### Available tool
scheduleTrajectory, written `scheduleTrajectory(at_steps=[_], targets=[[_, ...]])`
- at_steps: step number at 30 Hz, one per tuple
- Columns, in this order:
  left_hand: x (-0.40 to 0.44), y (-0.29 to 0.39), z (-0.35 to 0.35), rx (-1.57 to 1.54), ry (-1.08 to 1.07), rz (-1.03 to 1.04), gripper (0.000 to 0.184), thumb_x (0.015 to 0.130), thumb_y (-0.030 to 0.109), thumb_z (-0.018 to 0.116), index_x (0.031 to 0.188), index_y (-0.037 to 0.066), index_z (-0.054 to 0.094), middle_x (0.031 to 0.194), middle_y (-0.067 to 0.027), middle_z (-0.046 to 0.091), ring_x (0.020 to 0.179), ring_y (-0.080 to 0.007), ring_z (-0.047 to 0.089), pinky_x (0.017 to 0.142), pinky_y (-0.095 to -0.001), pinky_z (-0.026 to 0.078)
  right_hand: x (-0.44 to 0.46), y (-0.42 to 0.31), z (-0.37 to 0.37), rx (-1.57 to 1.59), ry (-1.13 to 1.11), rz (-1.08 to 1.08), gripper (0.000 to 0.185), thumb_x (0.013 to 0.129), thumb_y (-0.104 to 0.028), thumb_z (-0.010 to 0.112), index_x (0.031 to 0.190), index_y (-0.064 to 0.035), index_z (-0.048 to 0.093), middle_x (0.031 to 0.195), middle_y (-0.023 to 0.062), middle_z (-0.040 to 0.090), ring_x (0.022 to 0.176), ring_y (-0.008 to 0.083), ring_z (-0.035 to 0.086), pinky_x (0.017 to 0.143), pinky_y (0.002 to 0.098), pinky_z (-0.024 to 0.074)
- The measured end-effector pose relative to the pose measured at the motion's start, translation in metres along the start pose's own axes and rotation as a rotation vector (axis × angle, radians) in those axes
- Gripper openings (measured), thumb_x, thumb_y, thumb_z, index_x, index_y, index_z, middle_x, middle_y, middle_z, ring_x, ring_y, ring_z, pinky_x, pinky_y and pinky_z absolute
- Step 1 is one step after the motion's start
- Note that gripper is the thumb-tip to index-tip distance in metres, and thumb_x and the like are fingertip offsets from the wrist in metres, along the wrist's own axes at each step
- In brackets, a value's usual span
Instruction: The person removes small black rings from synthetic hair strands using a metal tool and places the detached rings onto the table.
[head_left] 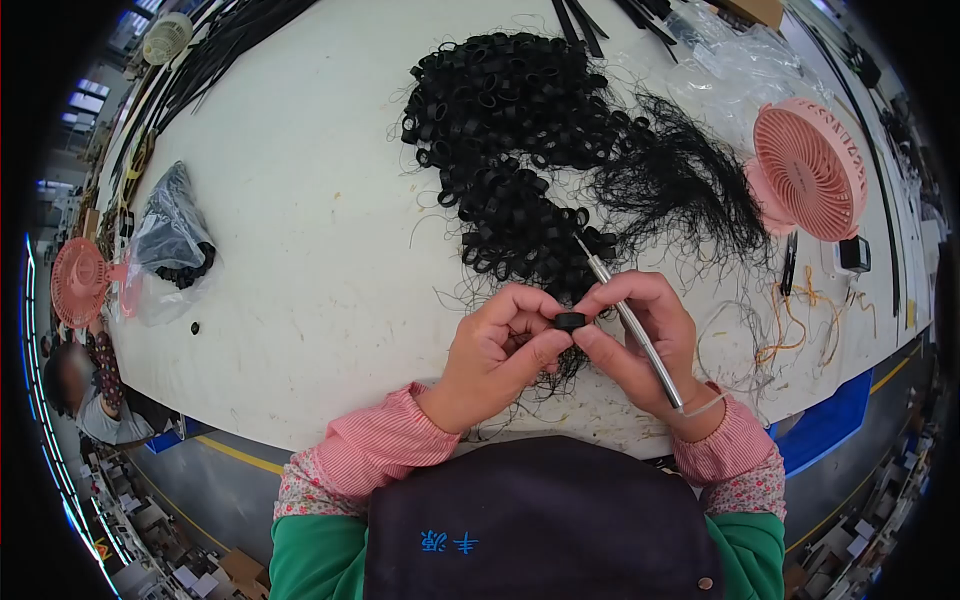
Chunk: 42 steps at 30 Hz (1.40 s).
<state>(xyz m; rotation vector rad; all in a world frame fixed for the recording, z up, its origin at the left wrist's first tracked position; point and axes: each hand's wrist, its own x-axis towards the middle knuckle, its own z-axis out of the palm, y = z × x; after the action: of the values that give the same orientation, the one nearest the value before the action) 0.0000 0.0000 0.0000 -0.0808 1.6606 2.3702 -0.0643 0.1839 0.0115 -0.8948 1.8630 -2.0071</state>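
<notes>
Between the fingertips of my left hand [502, 348] and my right hand [645, 335] is a small black ring [570, 321], pinched from both sides. My right hand also has a slim silver pen-like tool [640, 336] lying across it, its thin tip pointing up and away. A pale cord or band shows near the tool's tail by the right wrist. Just beyond my hands spreads a large pile of similar black rings [500, 100], with loose thread ends sticking out. To its right lies a tangle of black threads [680, 180].
A pink fan [808, 168] stands at the right, near a small black box [855, 254] and orange strings [800, 320]. Clear plastic [725, 55] lies at the back right. At left are a bag of black pieces [175, 230], another pink fan [80, 282] and a seated person [95, 395].
</notes>
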Motion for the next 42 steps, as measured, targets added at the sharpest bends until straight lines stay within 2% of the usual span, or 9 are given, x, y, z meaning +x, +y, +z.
scheduleTrajectory(at_steps=[2,5,12,15,17,18,21,40,42], targets=[[0.000,0.001,0.003,0.102,0.119,0.122,0.021,0.089,0.007,0.066,0.108,0.003,0.057,0.077,-0.0009,0.065,0.065,-0.0030,0.058,0.058,-0.0181,0.046,0.000,-0.001,0.002,0.105,0.034,0.068,0.038,0.083,0.006,0.067,0.115,-0.0025,0.050,0.103,0.0072,0.057,0.097,0.0117,0.057,0.085,0.0256,0.0473],[-0.003,0.002,0.002,0.197,0.153,0.188,0.016,0.088,0.006,0.068,0.100,0.002,0.060,0.073,-0.0003,0.064,0.065,-0.0013,0.056,0.058,-0.0166,0.044,0.001,0.000,0.006,0.164,0.050,0.073,0.037,0.084,0.007,0.065,0.116,-0.0021,0.050,0.102,0.0064,0.056,0.095,0.0113,0.057,0.084,0.0257,0.0476],[-0.002,0.007,0.002,0.093,0.199,0.178,0.012,0.089,0.006,0.068,0.097,0.002,0.060,0.072,0.0029,0.062,0.062,0.0015,0.049,0.055,-0.0151,0.037,0.003,-0.013,0.000,0.079,0.040,0.163,0.029,0.091,-0.002,0.058,0.120,-0.0017,0.050,0.103,0.0081,0.062,0.092,0.0102,0.058,0.082,0.0234,0.0471],[-0.001,0.005,-0.003,0.142,0.235,0.158,0.012,0.088,0.002,0.067,0.096,0.000,0.058,0.070,0.0031,0.058,0.057,0.0006,0.047,0.051,-0.0155,0.037,0.003,-0.017,-0.008,0.018,0.104,0.139,0.023,0.096,-0.010,0.053,0.117,-0.0007,0.052,0.095,0.0082,0.065,0.088,0.0107,0.061,0.089,0.0277,0.0449],[0.000,0.006,0.000,0.151,0.239,0.168,0.009,0.090,0.005,0.065,0.094,0.002,0.057,0.066,0.0069,0.052,0.058,0.0025,0.040,0.051,-0.0158,0.030,0.004,-0.011,-0.017,0.046,0.015,-0.049,0.021,0.098,-0.015,0.049,0.112,0.0000,0.055,0.082,0.0061,0.065,0.082,0.0124,0.063,0.099,0.0344,0.0387],[0.000,0.005,0.000,0.151,0.238,0.167,0.009,0.090,0.005,0.065,0.094,0.002,0.057,0.066,0.0069,0.052,0.058,0.0025,0.040,0.051,-0.0158,0.030,0.004,-0.012,-0.014,0.106,0.038,-0.029,0.021,0.099,-0.017,0.048,0.105,-0.0002,0.059,0.070,0.0038,0.063,0.077,0.0140,0.064,0.105,0.0398,0.0309],[0.000,0.004,-0.002,0.153,0.225,0.167,0.008,0.091,0.005,0.064,0.095,0.002,0.057,0.065,0.0074,0.051,0.057,0.0024,0.038,0.050,-0.0162,0.029,0.004,-0.012,-0.019,0.076,-0.027,-0.023,0.020,0.099,-0.017,0.048,0.102,-0.0017,0.060,0.066,0.0022,0.062,0.073,0.0131,0.064,0.105,0.0401,0.0311],[-0.001,0.007,-0.002,0.173,0.136,0.115,0.009,0.093,0.007,0.062,0.097,0.002,0.056,0.068,0.0064,0.053,0.060,0.0018,0.039,0.053,-0.0165,0.031,0.004,-0.007,-0.018,0.135,-0.020,-0.022,0.022,0.099,-0.019,0.047,0.102,0.0003,0.059,0.069,0.0053,0.063,0.074,0.0132,0.064,0.102,0.0389,0.0348],[-0.001,0.007,-0.002,0.185,0.138,0.122,0.009,0.093,0.007,0.063,0.097,0.002,0.057,0.068,0.0059,0.054,0.060,0.0018,0.040,0.053,-0.0167,0.032,0.004,-0.004,-0.018,0.168,0.025,-0.067,0.020,0.098,-0.016,0.052,0.106,0.0007,0.058,0.077,0.0064,0.065,0.078,0.0146,0.065,0.095,0.0355,0.0432]])
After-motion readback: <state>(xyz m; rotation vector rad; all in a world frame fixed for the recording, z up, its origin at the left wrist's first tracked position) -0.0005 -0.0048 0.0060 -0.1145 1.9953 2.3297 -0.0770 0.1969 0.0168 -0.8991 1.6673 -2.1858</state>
